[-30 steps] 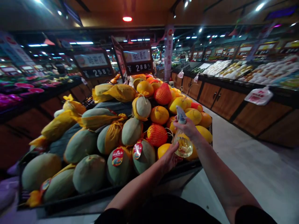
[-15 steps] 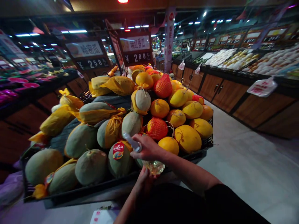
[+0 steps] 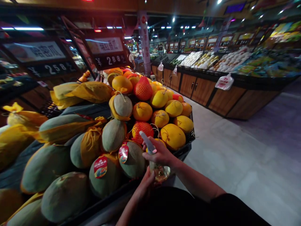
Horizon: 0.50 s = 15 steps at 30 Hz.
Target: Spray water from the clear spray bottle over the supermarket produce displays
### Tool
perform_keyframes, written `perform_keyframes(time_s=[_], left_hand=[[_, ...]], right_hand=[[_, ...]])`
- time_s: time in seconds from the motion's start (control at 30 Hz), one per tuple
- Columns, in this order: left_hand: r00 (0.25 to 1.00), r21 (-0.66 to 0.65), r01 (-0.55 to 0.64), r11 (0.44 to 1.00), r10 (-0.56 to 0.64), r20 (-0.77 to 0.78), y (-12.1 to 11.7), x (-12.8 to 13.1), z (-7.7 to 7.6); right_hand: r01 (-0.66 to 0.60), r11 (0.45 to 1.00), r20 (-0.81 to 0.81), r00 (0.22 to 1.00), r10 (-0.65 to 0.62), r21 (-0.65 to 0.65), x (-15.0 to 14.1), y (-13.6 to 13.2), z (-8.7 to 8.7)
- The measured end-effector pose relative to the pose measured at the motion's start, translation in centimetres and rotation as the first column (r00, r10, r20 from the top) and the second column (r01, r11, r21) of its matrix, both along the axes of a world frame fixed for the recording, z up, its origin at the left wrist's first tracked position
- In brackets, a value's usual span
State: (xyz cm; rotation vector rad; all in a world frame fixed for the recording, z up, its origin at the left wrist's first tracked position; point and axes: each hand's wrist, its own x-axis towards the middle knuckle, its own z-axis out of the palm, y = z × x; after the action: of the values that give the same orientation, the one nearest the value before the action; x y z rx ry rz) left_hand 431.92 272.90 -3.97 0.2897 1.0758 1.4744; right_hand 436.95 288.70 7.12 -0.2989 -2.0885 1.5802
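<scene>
One clear plastic spray bottle (image 3: 160, 172) with a pale grey-blue trigger head (image 3: 147, 142) is held between the person's two hands, above the near rim of a black plastic crate (image 3: 183, 151). The right hand (image 3: 160, 153) has its fingers (image 3: 162, 153) closed around the bottle's neck. The left hand (image 3: 144, 183) rises from below, with its fingers (image 3: 148, 176) touching the bottle's lower side; whether they grip it cannot be told.

A second ago the bottle stood upright over the yellow melons, and the left hand lay on the fruit well apart from it. Now the hands are together, and the bottle sits lower, tipped with its head leaning to the upper left.

Just beside the hands lies a rough grey-green melon (image 3: 131, 160) with a round red sticker (image 3: 123, 153), its skin dull and matte. Beyond the hands is a melon in a red-orange foam net (image 3: 140, 132). To the right is a smooth, glossy yellow melon (image 3: 169, 136), thinly strung with twine. More melons are heaped behind them, some wrapped in yellow paper (image 3: 90, 139).

Past the heap, a black price sign (image 3: 109, 53) stands on a post. Wooden display cabinets (image 3: 202, 91) run along a grey floor (image 3: 235, 163).
</scene>
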Motion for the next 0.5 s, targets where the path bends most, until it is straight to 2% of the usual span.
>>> perform_keyframes(time_s=[0.13, 0.27, 0.37, 0.5], left_hand=[[0.973, 0.019, 0.218, 0.976, -0.216, -0.087, 4.7, 1.5, 0.6], [0.921, 0.026, 0.375, 0.927, -0.369, -0.127, 8.3, 3.9, 0.5], [0.871, 0.039, 0.48, 0.876, -0.471, -0.142, 9.3, 5.7, 0.9], [0.824, 0.058, 0.564, 0.824, -0.557, -0.098, 9.1, 6.7, 1.1]], right_hand=[[0.268, 0.963, -0.084, 0.96, -0.268, -0.007, 4.6, 3.2, -0.5], [0.51, 0.855, -0.089, 0.851, -0.517, -0.092, 9.7, 5.0, -1.3], [0.595, 0.79, -0.046, 0.794, -0.607, -0.148, 13.1, 5.3, -1.6], [0.63, 0.757, -0.016, 0.767, -0.642, -0.173, 15.9, 5.1, -1.9]])
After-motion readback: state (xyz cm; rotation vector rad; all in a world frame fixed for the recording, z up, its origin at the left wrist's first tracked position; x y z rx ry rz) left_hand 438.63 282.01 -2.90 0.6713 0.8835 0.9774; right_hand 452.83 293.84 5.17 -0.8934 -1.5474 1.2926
